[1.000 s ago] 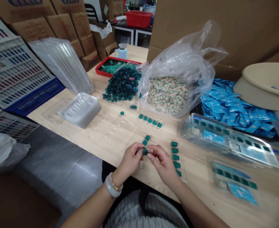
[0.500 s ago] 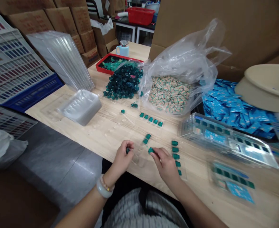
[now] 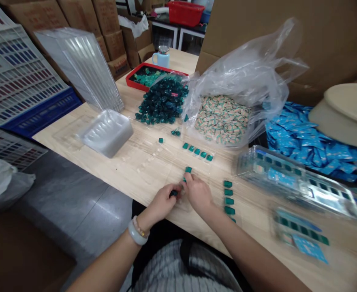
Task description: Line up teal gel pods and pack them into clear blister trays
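Note:
My left hand (image 3: 163, 201) is closed round dark green gem-like pieces (image 3: 173, 193) at the near edge of the table. Close beside it, my right hand (image 3: 198, 194) pinches down at a clear plastic tray, fingertips together; the green piece in them is mostly hidden. One green piece (image 3: 188, 169) shows in the tray just beyond the fingers, and another is partly covered by them. To the right, a second clear tray holds a column of green pieces (image 3: 229, 201). Farther back, another tray carries a row of green pieces (image 3: 197, 151).
Beyond lie a heap of dark green pieces (image 3: 163, 101), a clear bag (image 3: 245, 69) of small printed pieces and blue packets (image 3: 308, 138). Stacked clear trays (image 3: 108, 136) stand left. Filled clear packs (image 3: 296, 182) lie right. A red tray (image 3: 135, 84) and a mug (image 3: 163, 60) stand behind.
My right hand has moved left and away from me with its green piece, onto the tray beside my left hand. My left hand has shifted slightly right, still closed. The view has shifted slightly.

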A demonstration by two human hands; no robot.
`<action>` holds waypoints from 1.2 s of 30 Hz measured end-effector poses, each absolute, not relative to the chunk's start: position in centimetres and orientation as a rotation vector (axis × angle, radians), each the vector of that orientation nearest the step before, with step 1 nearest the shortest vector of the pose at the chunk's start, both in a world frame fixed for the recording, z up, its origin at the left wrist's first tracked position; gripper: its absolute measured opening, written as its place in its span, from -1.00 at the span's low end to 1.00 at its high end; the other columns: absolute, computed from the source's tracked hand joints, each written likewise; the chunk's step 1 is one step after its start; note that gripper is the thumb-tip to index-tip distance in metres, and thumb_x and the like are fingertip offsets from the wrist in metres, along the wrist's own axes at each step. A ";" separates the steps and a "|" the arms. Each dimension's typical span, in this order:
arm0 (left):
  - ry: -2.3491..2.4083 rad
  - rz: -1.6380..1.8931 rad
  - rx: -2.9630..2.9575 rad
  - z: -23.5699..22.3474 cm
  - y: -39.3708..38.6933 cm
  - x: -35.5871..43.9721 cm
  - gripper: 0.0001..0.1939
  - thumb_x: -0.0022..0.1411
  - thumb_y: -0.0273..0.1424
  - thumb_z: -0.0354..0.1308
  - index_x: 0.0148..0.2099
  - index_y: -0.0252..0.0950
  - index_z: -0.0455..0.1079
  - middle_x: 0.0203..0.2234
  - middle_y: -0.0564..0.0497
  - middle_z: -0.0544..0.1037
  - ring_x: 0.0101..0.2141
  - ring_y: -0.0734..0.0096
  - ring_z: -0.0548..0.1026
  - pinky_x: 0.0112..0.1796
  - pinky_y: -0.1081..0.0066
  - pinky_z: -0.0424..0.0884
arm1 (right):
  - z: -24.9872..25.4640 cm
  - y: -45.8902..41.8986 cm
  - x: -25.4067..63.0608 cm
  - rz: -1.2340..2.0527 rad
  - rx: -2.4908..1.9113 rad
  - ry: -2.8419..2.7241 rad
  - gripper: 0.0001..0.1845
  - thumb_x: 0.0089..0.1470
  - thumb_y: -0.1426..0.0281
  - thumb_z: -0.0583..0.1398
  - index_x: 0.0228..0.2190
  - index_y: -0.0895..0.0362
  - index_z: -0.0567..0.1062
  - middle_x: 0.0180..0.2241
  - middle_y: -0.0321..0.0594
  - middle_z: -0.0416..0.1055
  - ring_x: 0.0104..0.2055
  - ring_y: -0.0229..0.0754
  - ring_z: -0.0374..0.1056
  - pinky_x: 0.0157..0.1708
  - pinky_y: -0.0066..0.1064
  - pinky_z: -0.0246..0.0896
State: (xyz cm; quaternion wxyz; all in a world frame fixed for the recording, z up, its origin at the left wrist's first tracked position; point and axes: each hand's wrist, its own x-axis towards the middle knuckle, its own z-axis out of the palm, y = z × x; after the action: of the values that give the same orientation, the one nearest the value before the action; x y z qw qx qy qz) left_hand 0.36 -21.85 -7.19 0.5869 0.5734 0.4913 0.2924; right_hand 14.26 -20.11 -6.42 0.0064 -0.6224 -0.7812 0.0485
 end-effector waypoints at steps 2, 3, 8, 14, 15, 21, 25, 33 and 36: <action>1.135 0.704 1.294 -7.3 -21.9 0.3 -0.66 -0.09 -0.65 -0.13 -0.25 -0.33 0.30 -0.43 0.01 0.43 -0.38 0.44 0.38 -0.27 0.40 0.29 | -7.1 -20.2 15.1 0.205 -1.760 -2.486 -0.84 0.07 0.38 0.02 -0.40 0.14 0.39 -0.41 -0.14 0.37 -0.43 -0.18 0.33 -0.49 -0.41 0.19; 1.128 0.724 1.256 -7.3 -21.9 0.4 -0.67 -0.08 -0.64 -0.12 -0.24 -0.33 0.28 -0.42 0.01 0.42 -0.38 0.45 0.38 -0.28 0.40 0.30 | -7.4 -20.3 15.6 0.251 -1.651 -2.490 -0.83 0.07 0.39 0.02 -0.38 0.15 0.40 -0.39 -0.13 0.37 -0.37 -0.17 0.32 -0.42 -0.40 0.21; 1.129 0.757 1.143 -7.7 -22.1 0.4 -0.79 -0.01 -0.57 -0.07 -0.26 -0.33 0.23 -0.37 0.00 0.41 -0.36 0.46 0.41 -0.31 0.42 0.33 | -8.1 -20.8 17.4 0.487 -1.440 -2.347 -0.74 0.07 0.45 0.01 -0.18 0.20 0.33 -0.27 -0.09 0.34 -0.23 -0.18 0.28 -0.24 -0.36 0.22; 1.156 0.734 1.199 -8.0 -22.1 0.4 -0.81 -0.01 -0.56 -0.04 -0.28 -0.34 0.28 -0.40 0.00 0.43 -0.36 0.44 0.41 -0.30 0.42 0.33 | -7.2 -20.9 16.4 0.288 -1.618 -2.455 -0.82 0.04 0.38 0.06 -0.37 0.19 0.42 -0.41 -0.12 0.38 -0.34 -0.12 0.29 -0.29 -0.27 0.14; 1.163 0.730 1.208 -8.0 -22.1 0.5 -0.80 0.00 -0.56 -0.04 -0.27 -0.34 0.28 -0.40 0.00 0.44 -0.36 0.44 0.41 -0.29 0.41 0.33 | -7.1 -21.0 16.0 0.235 -1.679 -2.454 -0.81 0.03 0.36 0.06 -0.40 0.20 0.42 -0.42 -0.11 0.39 -0.36 -0.11 0.29 -0.30 -0.25 0.12; 1.194 0.710 1.244 -7.8 -22.2 0.7 -0.76 -0.03 -0.57 -0.02 -0.26 -0.36 0.34 -0.35 -0.03 0.46 -0.33 0.43 0.42 -0.25 0.40 0.33 | -6.5 -21.4 16.2 0.391 -1.795 -2.272 -0.84 -0.04 0.43 0.12 -0.34 0.21 0.39 -0.40 -0.13 0.38 -0.34 -0.14 0.29 -0.33 -0.33 0.12; 1.277 0.752 1.277 -7.2 -22.3 0.6 -0.69 -0.05 -0.55 0.03 -0.19 -0.34 0.39 -0.23 -0.07 0.44 -0.24 0.36 0.40 -0.18 0.35 0.30 | -6.3 -22.1 18.5 0.390 -1.674 -2.124 -0.80 0.00 0.44 0.06 -0.28 0.18 0.38 -0.36 -0.15 0.35 -0.31 -0.17 0.26 -0.31 -0.36 0.13; 1.231 0.804 1.027 -6.5 -21.7 1.2 -0.61 0.01 -0.40 0.01 -0.07 -0.40 0.31 -0.36 -0.07 0.48 -0.50 0.49 0.38 -0.44 0.45 0.33 | -7.3 -21.8 16.8 0.122 -1.856 -2.393 -0.84 0.02 0.48 0.05 -0.43 0.15 0.44 -0.42 -0.16 0.35 -0.30 -0.15 0.21 -0.29 -0.35 0.02; 1.226 0.817 0.961 -6.9 -21.4 1.5 -0.65 0.02 -0.44 -0.06 -0.11 -0.39 0.31 -0.41 -0.03 0.46 -0.57 0.57 0.33 -0.53 0.52 0.27 | -7.0 -20.9 16.0 0.028 -1.895 -2.525 -0.86 -0.02 0.53 0.06 -0.46 0.19 0.43 -0.43 -0.11 0.35 -0.33 -0.11 0.22 -0.31 -0.31 -0.01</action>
State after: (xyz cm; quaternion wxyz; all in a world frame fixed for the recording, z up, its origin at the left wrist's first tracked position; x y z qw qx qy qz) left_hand 1.49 -21.42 -6.94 0.6373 0.4210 0.5371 0.3579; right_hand 16.05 -20.86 -7.03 -0.0076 -0.6002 -0.7998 0.0090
